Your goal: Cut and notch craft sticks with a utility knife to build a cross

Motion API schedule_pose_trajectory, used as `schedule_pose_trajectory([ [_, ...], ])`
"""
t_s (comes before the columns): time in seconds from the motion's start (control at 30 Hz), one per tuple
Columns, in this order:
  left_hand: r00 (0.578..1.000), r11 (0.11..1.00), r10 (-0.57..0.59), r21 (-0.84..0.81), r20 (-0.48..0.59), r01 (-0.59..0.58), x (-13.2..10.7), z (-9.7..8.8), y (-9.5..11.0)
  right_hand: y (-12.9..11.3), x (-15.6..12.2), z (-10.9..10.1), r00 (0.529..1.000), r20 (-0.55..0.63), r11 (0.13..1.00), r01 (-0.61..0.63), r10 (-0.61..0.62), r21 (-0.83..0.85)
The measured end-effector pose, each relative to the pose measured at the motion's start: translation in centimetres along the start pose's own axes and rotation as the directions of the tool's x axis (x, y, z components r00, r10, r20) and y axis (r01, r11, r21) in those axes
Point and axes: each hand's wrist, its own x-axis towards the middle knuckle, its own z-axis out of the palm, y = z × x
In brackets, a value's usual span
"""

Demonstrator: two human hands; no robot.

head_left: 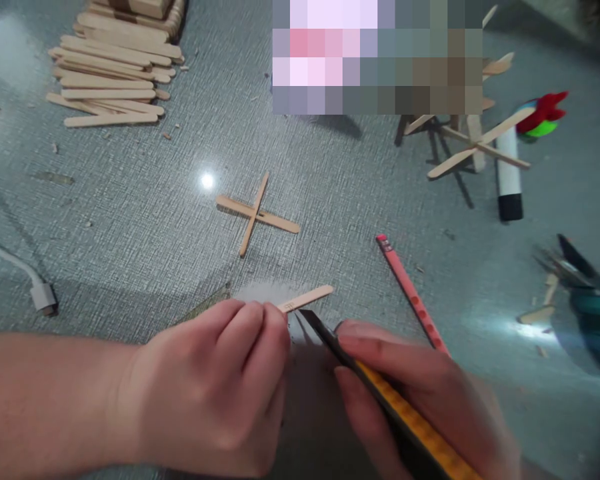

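My left hand (215, 380) is closed on a popsicle stick (310, 297), whose rounded end sticks out to the right and carries small dark marks. In my right hand (420, 387) is a utility knife (395, 407) with a yellow and black handle. Its dark blade tip lies close beside the marks; whether it touches the wood I cannot tell. Just beyond, two crossed sticks (256, 215) rest on the table, a thin one over a wider one with a slot near the crossing. A red pencil (410, 290) lies to the right of the knife.
Loose popsicle sticks (110, 83) are piled at the back left. At the back right stands a crossed-stick structure (475, 143) near a white marker (509, 173). Green-handled scissors (595, 300) lie far right, and a white cable plug (43, 298) far left. Wood scraps dot the table.
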Motion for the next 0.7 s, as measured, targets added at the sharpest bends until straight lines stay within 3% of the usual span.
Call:
schedule_pose_trajectory([
  [0.17,0.999,1.0,0.011,-0.005,0.042,-0.011,-0.3,0.0,0.4,-0.1,0.3,0.5,0.995,-0.101,0.997,0.007,-0.015,-0.072],
  [0.27,0.996,0.999,-0.03,-0.014,0.087,0.032,-0.7,0.1,0.8,0.0,0.3,0.5,0.997,-0.078,0.996,0.013,-0.02,-0.089],
  [0.33,0.997,0.999,-0.046,-0.007,0.062,0.046,-0.7,0.1,0.9,0.0,0.5,0.3,0.998,-0.055,0.994,0.032,-0.038,-0.106],
  [0.7,0.997,0.998,-0.014,0.068,0.074,0.009,-0.6,-0.1,0.7,-0.1,1.2,0.2,0.995,-0.012,0.993,0.097,-0.098,-0.061],
])
